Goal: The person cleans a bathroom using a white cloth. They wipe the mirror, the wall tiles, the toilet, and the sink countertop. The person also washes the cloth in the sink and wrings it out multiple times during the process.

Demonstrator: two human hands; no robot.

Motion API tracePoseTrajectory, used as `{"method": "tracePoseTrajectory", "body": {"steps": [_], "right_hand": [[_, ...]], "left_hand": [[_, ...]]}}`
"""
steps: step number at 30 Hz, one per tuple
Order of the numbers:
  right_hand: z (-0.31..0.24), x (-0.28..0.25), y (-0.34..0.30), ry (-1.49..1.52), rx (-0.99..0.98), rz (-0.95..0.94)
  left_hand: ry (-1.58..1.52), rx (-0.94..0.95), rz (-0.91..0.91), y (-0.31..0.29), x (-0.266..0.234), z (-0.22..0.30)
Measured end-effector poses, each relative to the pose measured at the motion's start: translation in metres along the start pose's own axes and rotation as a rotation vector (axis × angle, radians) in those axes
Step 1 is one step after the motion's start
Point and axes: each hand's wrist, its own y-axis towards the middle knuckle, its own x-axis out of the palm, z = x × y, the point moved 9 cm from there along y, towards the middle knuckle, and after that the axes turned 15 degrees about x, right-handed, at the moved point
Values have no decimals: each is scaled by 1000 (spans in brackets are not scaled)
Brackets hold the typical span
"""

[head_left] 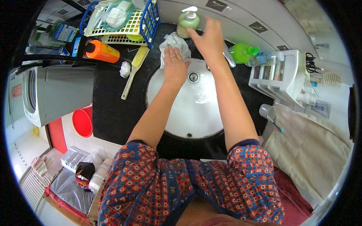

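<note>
My left hand [174, 67] lies flat on a crumpled white cloth [174, 39] at the sink's far left edge, its fingers stretched out. My right hand [209, 42] is raised beside a pale green pump bottle [187, 25] with a white pump head. Its thumb and fingers are spread, with nothing between them. The thumb appears close to the bottle; whether they touch I cannot tell. Below my hands is a white oval sink [177, 116] with a metal drain [193, 77]. My right forearm covers most of the faucet [228, 54].
On the black counter [113, 109], a yellow-bristled brush [136, 66] and an orange bottle [102, 51] lie left. A blue-and-cream rack [150, 22] stands behind them. Right are a green bottle [243, 53], a clear bottle [266, 59], a white drawer unit [289, 75] and a cup [266, 110].
</note>
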Motion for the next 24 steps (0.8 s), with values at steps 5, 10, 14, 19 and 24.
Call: {"method": "tracePoseTrajectory", "body": {"steps": [5,10,14,19,24], "right_hand": [[3,56,29,3,99,-50],[11,34,21,130,38,14],[12,-15,11,270,44,89],[2,-104,2,324,44,216],[19,-129,-15,365,177,212]], "left_hand": [[35,-84,48,39,-2,-40],[-55,-52,77,65,1,-56],[-49,52,103,83,1,-61],[-88,207,69,83,7,-36],[-402,295,31,92,16,-12]]}}
